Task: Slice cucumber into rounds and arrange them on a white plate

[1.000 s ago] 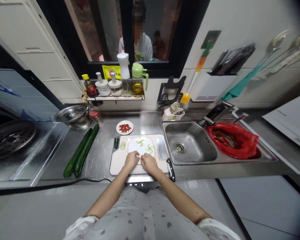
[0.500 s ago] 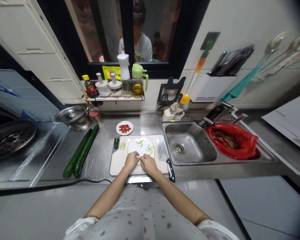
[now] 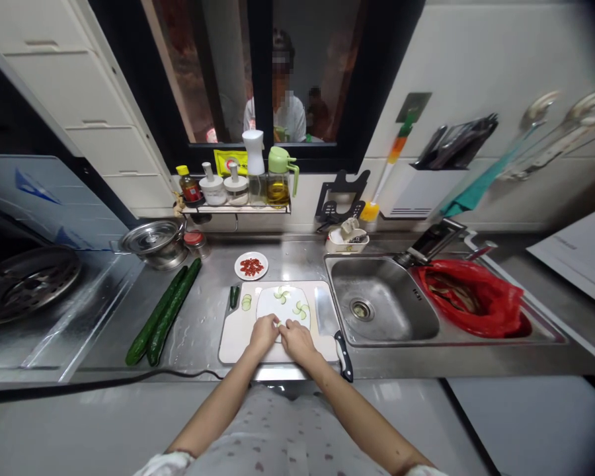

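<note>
My left hand and my right hand meet over the near edge of a white plate, both closed in a pinch. Between the fingertips a small pale cucumber slice shows, mostly covered by the fingers. On the plate, thin cucumber slices form two pinwheels, one at the back and one at the right. The plate rests on a cutting board. To its left lie a few overlapping cucumber slices and dark green cucumber pieces. A knife lies along the board's right side.
Two whole cucumbers lie at the left. A small dish of chopped red chilli stands behind the board. At right is a sink with a red plastic bag. A lidded pot and a seasoning rack stand behind.
The whole view has shifted, so everything appears slightly lower. Both hands stay together over the plate's near edge, with only small finger movement. The two pinwheels look the same.
</note>
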The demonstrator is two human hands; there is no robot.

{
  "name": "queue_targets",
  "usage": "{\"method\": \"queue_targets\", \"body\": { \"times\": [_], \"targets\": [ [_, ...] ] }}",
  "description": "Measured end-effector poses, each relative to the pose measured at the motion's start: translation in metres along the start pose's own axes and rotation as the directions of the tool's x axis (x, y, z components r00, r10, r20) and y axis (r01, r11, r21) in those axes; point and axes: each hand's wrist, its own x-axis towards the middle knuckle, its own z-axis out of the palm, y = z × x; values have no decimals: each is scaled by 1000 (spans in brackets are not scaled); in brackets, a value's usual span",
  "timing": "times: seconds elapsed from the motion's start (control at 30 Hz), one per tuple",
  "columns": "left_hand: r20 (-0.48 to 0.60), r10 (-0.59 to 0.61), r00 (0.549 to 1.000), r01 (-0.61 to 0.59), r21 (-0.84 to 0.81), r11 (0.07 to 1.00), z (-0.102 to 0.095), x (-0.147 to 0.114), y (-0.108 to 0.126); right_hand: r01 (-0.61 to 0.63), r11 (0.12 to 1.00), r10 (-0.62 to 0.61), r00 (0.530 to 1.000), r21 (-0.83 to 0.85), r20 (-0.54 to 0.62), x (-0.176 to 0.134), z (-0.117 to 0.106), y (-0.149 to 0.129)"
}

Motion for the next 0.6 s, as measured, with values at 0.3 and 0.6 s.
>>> {"method": "queue_targets", "body": {
  "times": [0.3,0.6],
  "targets": [
    [-6,3,1000,-3,-4,1000,1,-1,2,-31,999,31,999,-11,-21,2,6,0],
    [-8,19,1000,-18,26,1000,-1,-5,4,-28,1000,28,999,2,-15,1,3,1]
  ]
}}
